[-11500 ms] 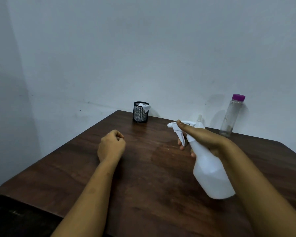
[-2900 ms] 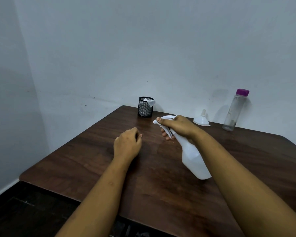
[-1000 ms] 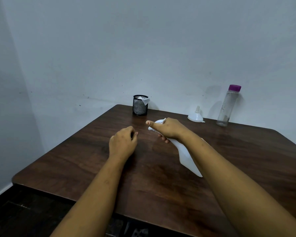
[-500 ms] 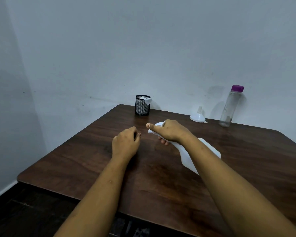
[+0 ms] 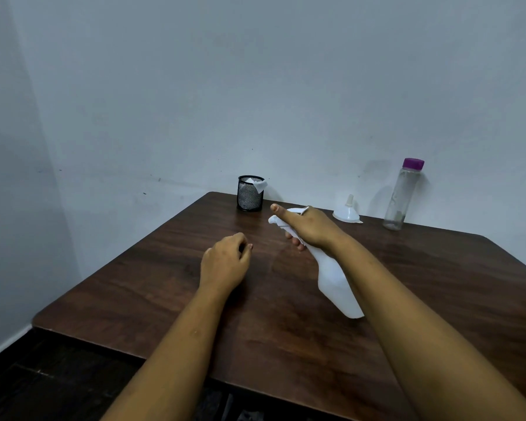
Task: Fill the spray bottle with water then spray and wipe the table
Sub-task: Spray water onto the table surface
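The right hand (image 5: 312, 227) grips the neck of the spray bottle (image 5: 334, 278) – the thumb lies straight along the top of the white spray head, and the fingers (image 5: 295, 240) curl under it at the trigger. The bottle is held clear of the bench (image 5: 438, 284), tilted with its nozzle pointing toward the far left corner and its base angled back toward the near edge. The right forearm covers part of the bottle body. Whether any water is inside cannot be told through the white plastic.

The left hand (image 5: 225, 262) is loosely closed with the fingers curled in – it holds nothing. It sits on or just above the bench surface, left of the spray head and apart from it; contact cannot be confirmed.

Items along the far edge, by the wall:
- A black mesh cup (image 5: 250, 193) stands upright near the far left corner. A piece of white paper (image 5: 259, 185) sticks out over its rim.
- A white funnel (image 5: 347, 211) rests wide end down, spout up, near the middle of the far edge.
- A clear bottle (image 5: 403, 194) with a purple cap stands upright to the right of the funnel, near it but not touching. It appears almost empty.

The dark wood bench surface shows a faint patch of sheen in front of the nozzle, between the two hands.
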### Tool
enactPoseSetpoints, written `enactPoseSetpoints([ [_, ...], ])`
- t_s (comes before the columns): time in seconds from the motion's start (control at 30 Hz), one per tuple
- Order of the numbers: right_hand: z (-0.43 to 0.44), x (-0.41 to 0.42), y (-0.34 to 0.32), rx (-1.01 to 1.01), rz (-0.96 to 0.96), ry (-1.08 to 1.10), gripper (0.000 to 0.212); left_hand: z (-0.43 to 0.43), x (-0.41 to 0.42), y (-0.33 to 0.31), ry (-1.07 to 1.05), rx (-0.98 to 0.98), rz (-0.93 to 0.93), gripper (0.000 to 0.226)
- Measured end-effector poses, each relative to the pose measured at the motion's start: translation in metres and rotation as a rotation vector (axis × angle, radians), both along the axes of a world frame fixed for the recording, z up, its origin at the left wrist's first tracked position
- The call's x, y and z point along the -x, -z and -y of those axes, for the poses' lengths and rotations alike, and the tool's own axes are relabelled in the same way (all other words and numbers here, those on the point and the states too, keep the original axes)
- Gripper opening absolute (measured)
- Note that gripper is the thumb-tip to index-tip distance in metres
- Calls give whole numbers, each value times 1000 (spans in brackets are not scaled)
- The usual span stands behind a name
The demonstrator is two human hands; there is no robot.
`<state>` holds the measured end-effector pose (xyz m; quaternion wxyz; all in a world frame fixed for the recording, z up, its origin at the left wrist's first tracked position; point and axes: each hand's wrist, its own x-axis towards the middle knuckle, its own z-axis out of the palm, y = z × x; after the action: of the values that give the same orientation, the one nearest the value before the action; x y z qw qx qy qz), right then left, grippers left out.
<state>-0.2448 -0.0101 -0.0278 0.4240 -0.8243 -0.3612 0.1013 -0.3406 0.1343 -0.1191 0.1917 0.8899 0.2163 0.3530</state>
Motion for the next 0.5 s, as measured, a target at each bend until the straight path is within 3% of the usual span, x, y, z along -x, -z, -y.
enactPoseSetpoints([
  [0.23,10,12,-9,-103,-149,-111,39,5,7,-1,107,172,151,14],
  [0.5,9,6,-10,-31,-183,-84,50,0,-4,-17,215,461,328,10],
])
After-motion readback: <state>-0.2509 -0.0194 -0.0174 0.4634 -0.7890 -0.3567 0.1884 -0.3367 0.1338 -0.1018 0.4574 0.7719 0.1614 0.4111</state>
